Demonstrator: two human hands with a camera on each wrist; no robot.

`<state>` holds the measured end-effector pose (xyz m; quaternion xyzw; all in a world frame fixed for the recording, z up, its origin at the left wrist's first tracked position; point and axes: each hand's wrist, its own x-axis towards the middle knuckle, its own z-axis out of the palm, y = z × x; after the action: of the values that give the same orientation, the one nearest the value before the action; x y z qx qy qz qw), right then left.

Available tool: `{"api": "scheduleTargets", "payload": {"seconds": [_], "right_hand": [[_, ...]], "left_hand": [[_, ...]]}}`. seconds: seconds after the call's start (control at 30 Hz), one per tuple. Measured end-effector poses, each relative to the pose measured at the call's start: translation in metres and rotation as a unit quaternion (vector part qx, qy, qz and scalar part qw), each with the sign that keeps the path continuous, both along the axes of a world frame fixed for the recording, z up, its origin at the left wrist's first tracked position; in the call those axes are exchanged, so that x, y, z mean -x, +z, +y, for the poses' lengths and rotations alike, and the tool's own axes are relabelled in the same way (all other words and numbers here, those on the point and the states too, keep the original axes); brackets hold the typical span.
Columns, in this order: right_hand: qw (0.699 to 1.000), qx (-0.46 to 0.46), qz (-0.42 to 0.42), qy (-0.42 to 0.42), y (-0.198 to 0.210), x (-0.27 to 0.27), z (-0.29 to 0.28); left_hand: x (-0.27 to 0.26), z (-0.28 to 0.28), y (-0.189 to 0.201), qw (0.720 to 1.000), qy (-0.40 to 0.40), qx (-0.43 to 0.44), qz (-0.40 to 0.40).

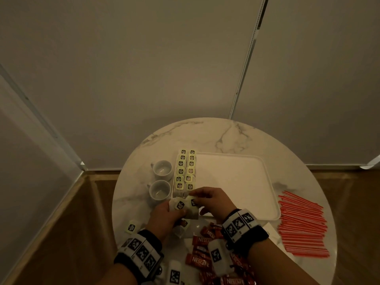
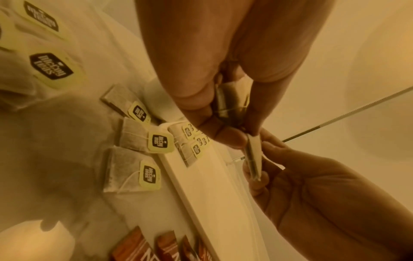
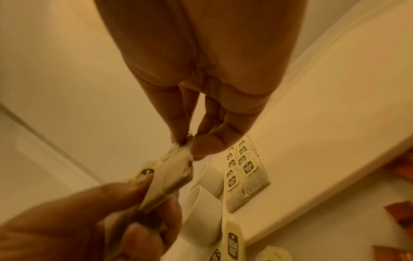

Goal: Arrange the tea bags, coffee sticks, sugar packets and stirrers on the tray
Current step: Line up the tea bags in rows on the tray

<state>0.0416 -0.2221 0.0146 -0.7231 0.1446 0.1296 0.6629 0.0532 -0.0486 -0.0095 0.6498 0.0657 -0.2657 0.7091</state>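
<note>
On the left side of the white tray (image 1: 236,202), tea bags (image 1: 185,170) with yellow tags lie in two columns. My left hand (image 1: 167,215) grips a small bunch of tea bags (image 1: 183,207) just in front of the tray's near left corner. My right hand (image 1: 207,197) pinches the top edge of one bag in that bunch (image 3: 176,169) between thumb and fingers (image 3: 201,150). In the left wrist view my left hand (image 2: 242,136) holds the bags (image 2: 230,100) edge-on. Red coffee sticks (image 1: 200,262) are heaped under my wrists. Red stirrers (image 1: 302,225) lie to the right of the tray.
Two white cups (image 1: 161,181) stand left of the tray on the round marble table (image 1: 216,132). A loose tea bag (image 1: 131,227) lies near the table's left edge. More loose tea bags (image 2: 134,167) lie beside the tray rim (image 2: 201,194). Walls stand close behind the table.
</note>
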Motion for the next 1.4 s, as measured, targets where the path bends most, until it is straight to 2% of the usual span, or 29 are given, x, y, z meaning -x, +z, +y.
{"api": "scheduleTargets", "payload": {"seconds": [0.13,0.23,0.37,0.47,0.53,0.63,0.73,0.8,0.93,1.1,1.27,1.4], "right_hand": [[0.999,0.041,-0.029,0.009,-0.003,0.001,0.004],[0.998,0.050,-0.046,-0.007,-0.007,0.000,0.007],[0.999,0.041,0.006,-0.015,-0.016,0.000,0.008],[0.997,0.051,0.039,-0.030,-0.024,-0.003,0.003],[0.995,0.051,0.048,-0.064,-0.029,-0.010,-0.002],[0.992,0.054,0.056,-0.099,-0.038,-0.026,-0.002],[0.991,0.062,0.065,-0.101,-0.047,-0.041,0.009],[0.991,0.079,0.074,-0.084,-0.051,-0.049,0.019],[0.984,0.153,0.084,-0.025,-0.058,-0.060,0.036],[0.952,0.299,0.065,0.017,-0.061,-0.069,0.040],[0.932,0.356,0.053,0.050,-0.060,-0.071,0.039],[0.930,0.362,0.048,0.042,-0.059,-0.072,0.040]], "left_hand": [[0.001,-0.001,-0.001,1.000,0.012,0.016,0.003],[0.001,-0.001,-0.003,0.999,0.020,-0.012,-0.023],[0.000,-0.002,-0.005,0.999,0.040,-0.023,-0.028],[-0.002,0.002,-0.017,0.994,0.026,-0.092,-0.046],[-0.005,0.008,-0.029,0.982,-0.017,-0.164,-0.096],[-0.007,0.013,-0.039,0.950,-0.125,-0.251,-0.137],[-0.007,0.015,-0.047,0.913,-0.200,-0.316,-0.160],[-0.005,0.016,-0.049,0.900,-0.211,-0.337,-0.176],[-0.001,0.018,-0.050,0.900,-0.202,-0.344,-0.177],[0.004,0.023,-0.047,0.904,-0.189,-0.349,-0.156],[0.006,0.024,-0.046,0.907,-0.180,-0.353,-0.145],[0.006,0.024,-0.043,0.906,-0.179,-0.357,-0.139]]}}
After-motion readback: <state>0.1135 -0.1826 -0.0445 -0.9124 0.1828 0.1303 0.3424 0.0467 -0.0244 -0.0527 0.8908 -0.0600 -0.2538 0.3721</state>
